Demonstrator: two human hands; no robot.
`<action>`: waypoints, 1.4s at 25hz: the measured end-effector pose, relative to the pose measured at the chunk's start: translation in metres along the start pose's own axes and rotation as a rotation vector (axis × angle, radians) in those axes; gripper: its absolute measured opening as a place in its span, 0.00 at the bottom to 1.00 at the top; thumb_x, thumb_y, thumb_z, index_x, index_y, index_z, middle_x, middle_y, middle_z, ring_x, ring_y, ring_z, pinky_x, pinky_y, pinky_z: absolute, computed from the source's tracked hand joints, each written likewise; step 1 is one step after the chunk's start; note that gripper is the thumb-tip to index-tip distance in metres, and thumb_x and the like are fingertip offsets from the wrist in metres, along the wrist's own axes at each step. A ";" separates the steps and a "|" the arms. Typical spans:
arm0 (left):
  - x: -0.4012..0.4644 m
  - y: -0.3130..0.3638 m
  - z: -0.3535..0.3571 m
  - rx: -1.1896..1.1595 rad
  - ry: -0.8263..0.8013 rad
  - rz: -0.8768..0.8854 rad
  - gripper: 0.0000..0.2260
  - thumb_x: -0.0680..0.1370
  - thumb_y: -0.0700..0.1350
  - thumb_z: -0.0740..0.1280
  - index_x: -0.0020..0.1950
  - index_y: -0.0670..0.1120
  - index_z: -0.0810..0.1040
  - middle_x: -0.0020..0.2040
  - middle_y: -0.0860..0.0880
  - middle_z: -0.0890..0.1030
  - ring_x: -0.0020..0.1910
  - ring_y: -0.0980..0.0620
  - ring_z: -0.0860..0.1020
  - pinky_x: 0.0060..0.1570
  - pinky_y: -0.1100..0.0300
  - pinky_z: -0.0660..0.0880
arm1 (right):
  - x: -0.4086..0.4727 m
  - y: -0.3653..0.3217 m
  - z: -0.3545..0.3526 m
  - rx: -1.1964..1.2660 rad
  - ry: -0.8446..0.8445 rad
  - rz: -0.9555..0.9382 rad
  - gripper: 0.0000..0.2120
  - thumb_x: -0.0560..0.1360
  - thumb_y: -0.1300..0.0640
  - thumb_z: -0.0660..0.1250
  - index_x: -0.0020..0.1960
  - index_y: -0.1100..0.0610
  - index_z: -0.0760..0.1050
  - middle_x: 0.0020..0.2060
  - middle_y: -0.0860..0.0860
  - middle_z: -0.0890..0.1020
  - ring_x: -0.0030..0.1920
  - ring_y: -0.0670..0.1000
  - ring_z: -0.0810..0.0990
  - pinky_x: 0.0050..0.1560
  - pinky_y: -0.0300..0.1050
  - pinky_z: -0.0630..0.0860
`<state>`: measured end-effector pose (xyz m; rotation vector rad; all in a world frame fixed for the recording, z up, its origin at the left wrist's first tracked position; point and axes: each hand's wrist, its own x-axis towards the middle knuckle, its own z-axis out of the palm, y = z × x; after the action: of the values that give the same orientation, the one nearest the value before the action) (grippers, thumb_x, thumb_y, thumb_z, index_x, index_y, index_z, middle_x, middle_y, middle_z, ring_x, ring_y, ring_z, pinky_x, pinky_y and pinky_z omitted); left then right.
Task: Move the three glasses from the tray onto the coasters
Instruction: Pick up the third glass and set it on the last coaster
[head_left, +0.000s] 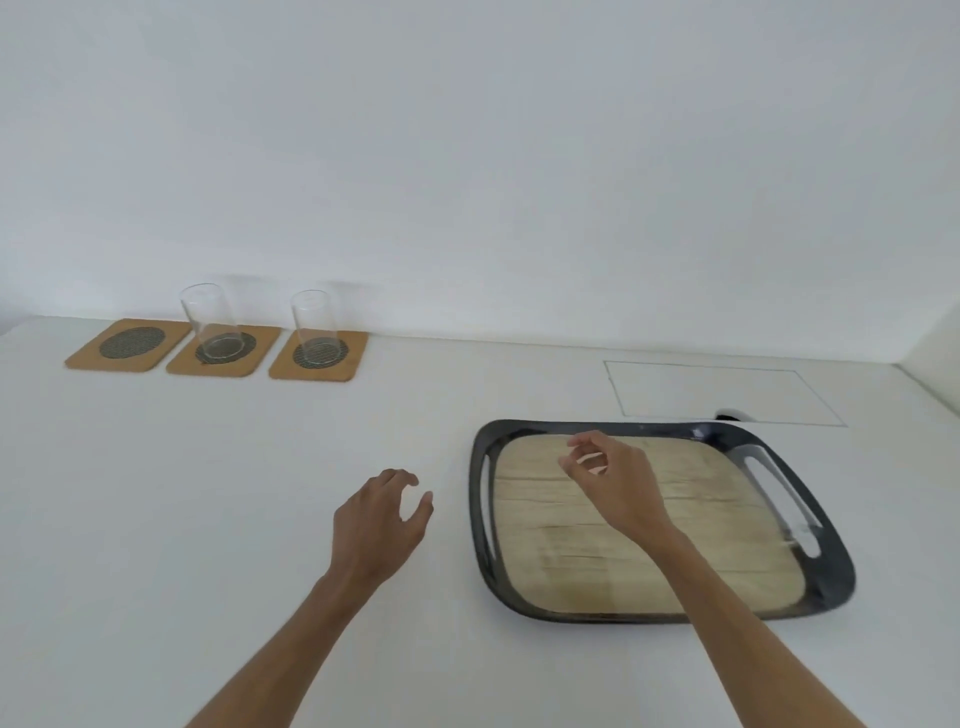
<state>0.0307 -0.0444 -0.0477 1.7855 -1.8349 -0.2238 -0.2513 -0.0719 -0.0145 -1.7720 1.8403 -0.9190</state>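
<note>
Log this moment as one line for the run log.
glasses: middle coaster and right coaster filled | left coaster bare | tray shows no glass | left hand, right hand open, empty

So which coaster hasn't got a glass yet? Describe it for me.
Look along the white wall to the row of three cork coasters at the table's far left. It is the leftmost coaster, farthest from the tray. Its dark woven circle lies bare, while both neighbours carry a clear glass.

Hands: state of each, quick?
Left hand: open, empty, over the table.
Right hand: fingers loosely curled, empty, above the tray.
</note>
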 end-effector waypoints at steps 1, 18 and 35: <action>-0.004 0.013 0.007 -0.006 0.000 0.023 0.10 0.75 0.51 0.70 0.50 0.47 0.81 0.50 0.53 0.84 0.37 0.49 0.82 0.35 0.59 0.68 | -0.006 0.017 -0.016 -0.029 0.030 0.016 0.08 0.75 0.50 0.73 0.52 0.51 0.82 0.41 0.42 0.86 0.42 0.41 0.84 0.47 0.42 0.80; -0.030 0.153 0.073 -0.059 0.047 0.270 0.16 0.74 0.56 0.61 0.49 0.48 0.82 0.50 0.55 0.84 0.42 0.55 0.83 0.34 0.63 0.73 | -0.037 0.169 -0.122 -0.613 0.286 0.273 0.37 0.69 0.40 0.75 0.71 0.58 0.72 0.62 0.55 0.82 0.56 0.60 0.84 0.60 0.55 0.72; -0.004 0.220 0.090 -0.078 -0.259 0.506 0.33 0.73 0.55 0.68 0.75 0.50 0.61 0.74 0.51 0.67 0.69 0.51 0.68 0.63 0.54 0.70 | -0.053 0.120 -0.117 0.159 0.265 0.176 0.23 0.65 0.49 0.81 0.57 0.48 0.79 0.49 0.41 0.83 0.50 0.46 0.82 0.49 0.40 0.73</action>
<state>-0.2047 -0.0428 -0.0151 1.2295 -2.3563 -0.3332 -0.4130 -0.0042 -0.0263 -1.4245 1.9833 -1.2396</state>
